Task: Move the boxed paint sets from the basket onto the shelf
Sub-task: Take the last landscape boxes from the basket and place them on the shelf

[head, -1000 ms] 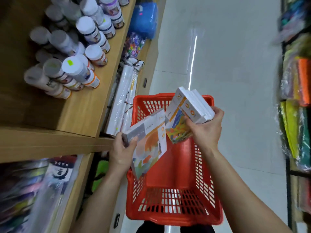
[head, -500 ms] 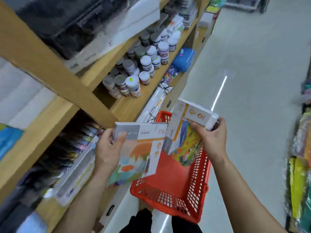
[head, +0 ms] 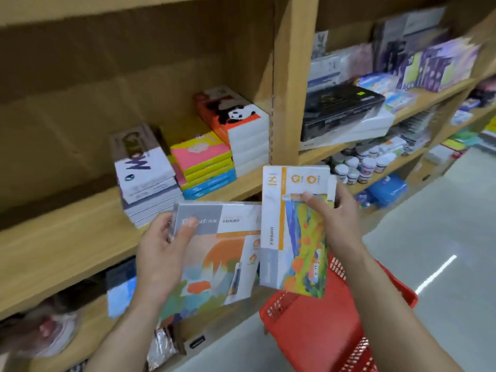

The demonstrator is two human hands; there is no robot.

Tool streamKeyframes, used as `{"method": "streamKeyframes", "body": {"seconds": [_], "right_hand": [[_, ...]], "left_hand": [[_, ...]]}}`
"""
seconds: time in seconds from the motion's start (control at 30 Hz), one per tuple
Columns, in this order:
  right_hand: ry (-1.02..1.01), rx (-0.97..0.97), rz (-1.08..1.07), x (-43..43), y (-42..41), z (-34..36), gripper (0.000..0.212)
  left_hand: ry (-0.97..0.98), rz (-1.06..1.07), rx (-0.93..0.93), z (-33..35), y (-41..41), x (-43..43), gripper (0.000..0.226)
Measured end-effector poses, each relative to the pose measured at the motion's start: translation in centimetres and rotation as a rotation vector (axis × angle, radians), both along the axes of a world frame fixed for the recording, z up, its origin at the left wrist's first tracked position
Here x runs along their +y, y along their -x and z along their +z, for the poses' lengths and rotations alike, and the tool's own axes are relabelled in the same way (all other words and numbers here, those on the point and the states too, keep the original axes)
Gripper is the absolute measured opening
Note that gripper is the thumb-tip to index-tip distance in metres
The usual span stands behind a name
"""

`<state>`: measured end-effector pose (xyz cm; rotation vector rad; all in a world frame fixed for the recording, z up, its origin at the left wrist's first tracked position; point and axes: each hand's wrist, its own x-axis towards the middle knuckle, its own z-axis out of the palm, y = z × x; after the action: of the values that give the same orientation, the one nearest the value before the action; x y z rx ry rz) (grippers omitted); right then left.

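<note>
Mid-transfer: left hand (head: 158,253) grips grey-orange paint set (head: 214,253), right hand (head: 335,218) grips landscape paint set (head: 295,232), both above red basket (head: 386,288) (contents hidden), neither on wooden shelf (head: 67,237) yet.

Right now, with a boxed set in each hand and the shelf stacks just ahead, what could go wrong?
1. The left hand pinches its paint box only at one corner, so it may tilt and slip.
2. The right hand appears to hold more than one box; the back one could slide out.
3. The panda stack stands tall beside the divider; a nudge might topple it.
</note>
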<state>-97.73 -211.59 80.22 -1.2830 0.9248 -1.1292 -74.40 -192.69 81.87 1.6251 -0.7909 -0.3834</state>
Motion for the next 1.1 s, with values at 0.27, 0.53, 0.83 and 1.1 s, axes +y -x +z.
{"method": "streamKeyframes", "body": {"seconds": [0.27,0.53,0.83,1.1], "right_hand": [[0.039,-0.054,0.277,12.0,-13.1,5.8,0.030],[0.025,-0.003,0.499,19.5,-27.9,9.9,0.046],[-0.164,0.092,0.552,16.0,-39.9,8.9,0.072],[-0.379,0.123,0.485,13.4,-44.2,5.4,0.094]], "left_hand": [[0.120,0.274,0.006,4.8,-9.6,17.6,0.023],[0.188,0.521,0.059,5.1,-18.4,27.5,0.009],[0.108,0.691,-0.061,4.3,-29.1,25.7,0.021],[-0.463,0.508,-0.157,0.3,-34.9,22.7,0.081]]}}
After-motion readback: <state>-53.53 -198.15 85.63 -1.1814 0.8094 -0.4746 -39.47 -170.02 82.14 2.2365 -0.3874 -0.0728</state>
